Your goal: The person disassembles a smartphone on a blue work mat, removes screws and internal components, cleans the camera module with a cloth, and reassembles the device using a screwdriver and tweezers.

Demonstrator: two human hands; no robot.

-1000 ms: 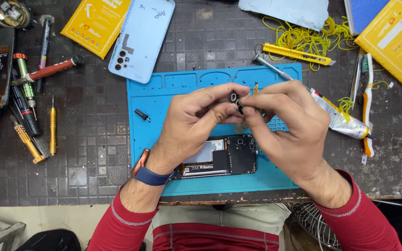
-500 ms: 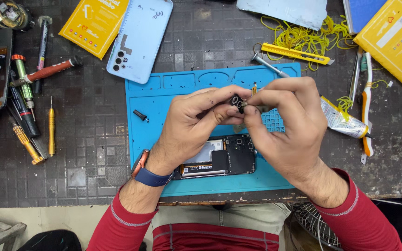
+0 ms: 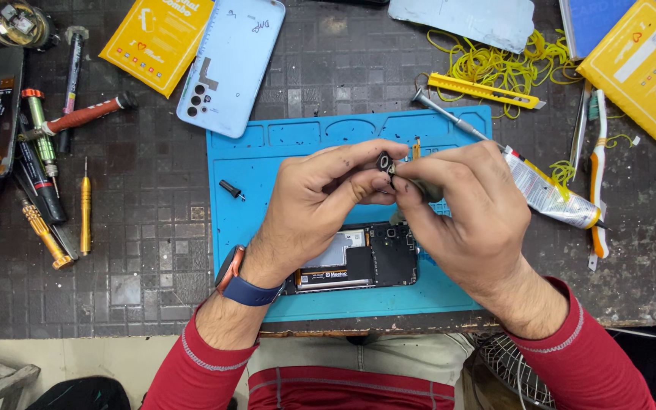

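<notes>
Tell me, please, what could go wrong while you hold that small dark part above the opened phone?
The small dark part is pinched only between fingertips of the left hand and right hand; it might slip onto the opened phone or roll off the blue mat. The glue tube beside the right hand could get knocked.

Matt blue rubbery mat (image 3: 267, 197), glossy pale-blue plastic phone back cover (image 3: 233, 64), crinkled metal glue tube (image 3: 548, 193)

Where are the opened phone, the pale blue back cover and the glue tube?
opened phone (image 3: 362, 262), head view, on its exposed board.
pale blue back cover (image 3: 231, 64), head view, mid panel.
glue tube (image 3: 547, 193), head view, mid body.
</notes>
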